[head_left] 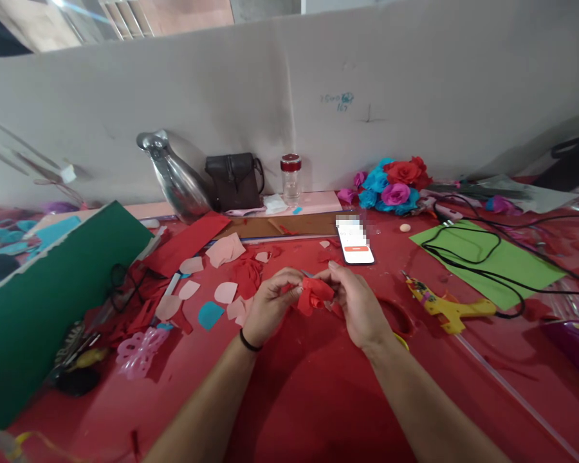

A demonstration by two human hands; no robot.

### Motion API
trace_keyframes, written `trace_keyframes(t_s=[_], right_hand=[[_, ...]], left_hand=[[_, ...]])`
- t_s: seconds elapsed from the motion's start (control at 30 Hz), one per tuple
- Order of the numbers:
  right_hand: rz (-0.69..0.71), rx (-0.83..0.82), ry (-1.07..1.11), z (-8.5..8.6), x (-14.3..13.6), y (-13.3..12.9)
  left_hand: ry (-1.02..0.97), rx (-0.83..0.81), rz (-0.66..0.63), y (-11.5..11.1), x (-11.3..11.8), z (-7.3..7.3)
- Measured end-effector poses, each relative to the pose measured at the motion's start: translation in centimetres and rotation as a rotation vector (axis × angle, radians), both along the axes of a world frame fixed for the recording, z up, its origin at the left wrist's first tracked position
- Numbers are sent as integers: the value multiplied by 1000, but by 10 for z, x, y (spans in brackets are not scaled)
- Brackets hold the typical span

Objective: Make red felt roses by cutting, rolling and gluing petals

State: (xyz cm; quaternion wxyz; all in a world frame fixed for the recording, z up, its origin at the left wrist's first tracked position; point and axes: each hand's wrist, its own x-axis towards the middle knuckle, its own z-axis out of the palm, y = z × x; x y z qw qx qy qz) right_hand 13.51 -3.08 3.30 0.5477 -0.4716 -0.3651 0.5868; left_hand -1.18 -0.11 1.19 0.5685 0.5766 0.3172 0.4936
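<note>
Two bare forearms (pixel 207 399) stretch over one red table (pixel 289 399), and right between the hands sits one red paper flower (pixel 316 294)! Left hand (pixel 276 299) pinches its left side; right hand (pixel 356 302) curls at its right edge, though whether it grips, I can't tell. Just beyond: one phone (pixel 356 247). Further back, one jug (pixel 178 183), one bag (pixel 235 181), one bottle (pixel 291 183). Off right, one yellow glue gun (pixel 448 307)!
</note>
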Motion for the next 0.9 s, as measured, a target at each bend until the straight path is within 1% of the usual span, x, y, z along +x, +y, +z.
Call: trace_keyframes(t_s=[0.13,0.3,0.4,0.5,0.57,0.6,0.67,0.73,0.8,0.9], right_hand=[[23,37,-90,1,4,-1],[29,90,-206,1,9,-2],[62,74,-185,1,10,-1],[15,16,-31,0,10,2],[-65,-23,57,-2,7,5],[-92,-45,67,-3,5,5],[-92,-64,27,-6,-1,6],[-33,-16,-51,-11,-8,5],[19,76,-113,-16,-14,5],[28,144,-151,-24,-19,5]], left_hand=[[82,48,-13,1,-1,2],[162,40,-14,2,-2,1],[142,2,-18,2,-1,-1],[-22,-94,30,1,1,-5],[-204,-200,90,0,5,-9],[-301,-261,122,0,7,-10],[-458,-388,165,-2,10,-12],[-549,-500,193,-4,14,-12],[-582,-573,212,-7,17,-11],[-587,-601,230,-10,21,-8]])
